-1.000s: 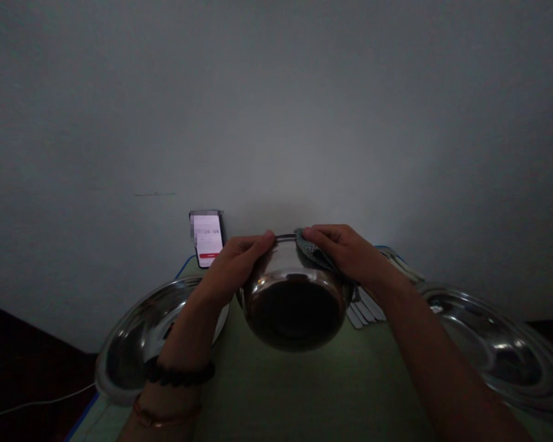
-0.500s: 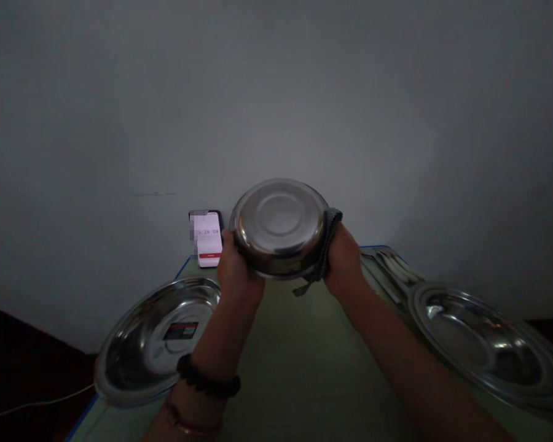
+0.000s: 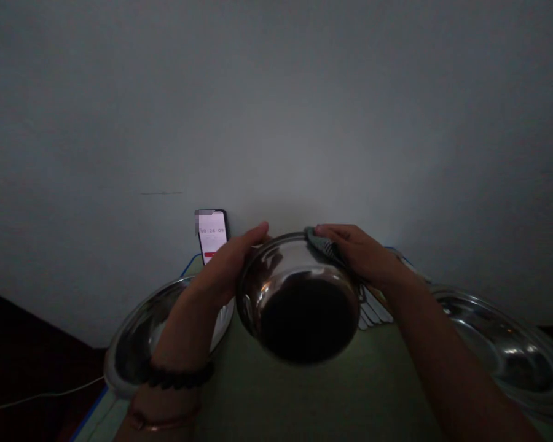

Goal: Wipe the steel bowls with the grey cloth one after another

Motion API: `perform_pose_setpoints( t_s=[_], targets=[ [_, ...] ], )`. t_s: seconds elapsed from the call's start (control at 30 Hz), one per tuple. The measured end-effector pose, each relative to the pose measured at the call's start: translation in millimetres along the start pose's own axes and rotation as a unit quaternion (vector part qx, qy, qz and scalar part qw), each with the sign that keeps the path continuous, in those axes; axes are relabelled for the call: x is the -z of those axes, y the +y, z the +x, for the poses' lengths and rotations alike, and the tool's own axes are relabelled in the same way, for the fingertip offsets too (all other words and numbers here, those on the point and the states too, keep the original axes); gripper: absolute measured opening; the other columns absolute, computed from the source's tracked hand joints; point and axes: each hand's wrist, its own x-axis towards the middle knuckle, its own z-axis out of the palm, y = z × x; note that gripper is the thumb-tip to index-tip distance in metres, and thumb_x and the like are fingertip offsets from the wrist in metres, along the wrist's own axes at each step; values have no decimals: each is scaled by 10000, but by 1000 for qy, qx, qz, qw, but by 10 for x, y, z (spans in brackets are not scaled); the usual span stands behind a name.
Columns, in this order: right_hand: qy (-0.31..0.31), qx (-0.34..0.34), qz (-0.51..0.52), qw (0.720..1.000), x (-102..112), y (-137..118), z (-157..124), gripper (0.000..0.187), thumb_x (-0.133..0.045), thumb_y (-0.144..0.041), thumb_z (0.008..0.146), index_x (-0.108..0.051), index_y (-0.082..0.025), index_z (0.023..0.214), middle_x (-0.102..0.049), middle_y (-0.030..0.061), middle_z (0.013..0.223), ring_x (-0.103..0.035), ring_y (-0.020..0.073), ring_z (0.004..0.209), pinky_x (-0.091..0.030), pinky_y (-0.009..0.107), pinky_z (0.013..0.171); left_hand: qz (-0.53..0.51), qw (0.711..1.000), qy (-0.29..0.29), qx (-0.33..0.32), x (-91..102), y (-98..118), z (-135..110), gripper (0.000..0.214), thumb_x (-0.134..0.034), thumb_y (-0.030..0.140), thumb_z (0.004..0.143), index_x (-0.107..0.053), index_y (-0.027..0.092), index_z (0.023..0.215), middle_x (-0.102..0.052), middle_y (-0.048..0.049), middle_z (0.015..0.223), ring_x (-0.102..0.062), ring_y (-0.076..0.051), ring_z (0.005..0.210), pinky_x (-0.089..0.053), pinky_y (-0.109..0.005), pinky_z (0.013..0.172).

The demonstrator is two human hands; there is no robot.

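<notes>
1. A steel bowl (image 3: 299, 301) is held up above the green table (image 3: 304, 399), tilted, with a dark rounded face turned toward the camera
2. The left hand (image 3: 230, 261) is closed on the left rim of the bowl, with the fingers curled over its far edge
3. The right hand (image 3: 357, 255) is closed on a grey cloth (image 3: 321, 244), which is pressed against the far right rim of the bowl
4. A large steel dish (image 3: 133, 344) is set on the table beside the left forearm; a second dish (image 3: 511, 350) is set to the right
5. Cutlery (image 3: 373, 310) is laid between the bowl and the second dish, partly hidden by the right wrist
6. A lit phone (image 3: 212, 233) is propped against the wall behind the left hand
</notes>
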Motion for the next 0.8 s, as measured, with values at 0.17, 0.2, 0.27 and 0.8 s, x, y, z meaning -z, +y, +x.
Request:
perform_pose_setpoints(
  t_s=[0.17, 0.2, 0.27, 0.8],
  targets=[
    [-1, 13, -14, 1000, -103, -45, -12, 344, -583, -518, 809, -715, -207, 742, -673, -12, 697, -569, 128, 668, -423, 249, 658, 75, 996, 25, -51, -53, -76, -1, 389, -670, 488, 721, -632, 164, 510, -574, -17, 439, -459, -97, 361, -303, -215, 365],
    [20, 9, 10, 1000, -99, -37, -2, 338, -600, -519, 795, -715, -204, 750, -670, -10, 690, -567, 127, 661, -424, 247, 647, 56, 996, 35, -63, -52, -76, 1, 396, -665, 488, 728, -621, 167, 501, -562, -12, 426, -449, -94, 349, -296, -216, 360],
    [64, -4, 69, 996, -75, -18, 18, 342, -625, -526, 766, -715, -197, 768, -664, -11, 670, -556, 124, 631, -418, 243, 612, 7, 994, 68, -82, -45, -70, 18, 402, -657, 480, 743, -603, 171, 491, -557, -5, 420, -451, -95, 345, -306, -220, 360],
    [312, -106, 275, 903, -156, 302, 190, 178, -692, -391, 659, -675, -217, 691, -706, -5, 750, -607, 171, 722, -486, 277, 654, -291, 924, 209, -131, -286, -131, 169, 251, -452, 243, 815, -581, 197, 604, -587, 14, 536, -634, -156, 637, -520, -259, 627]
  ],
)
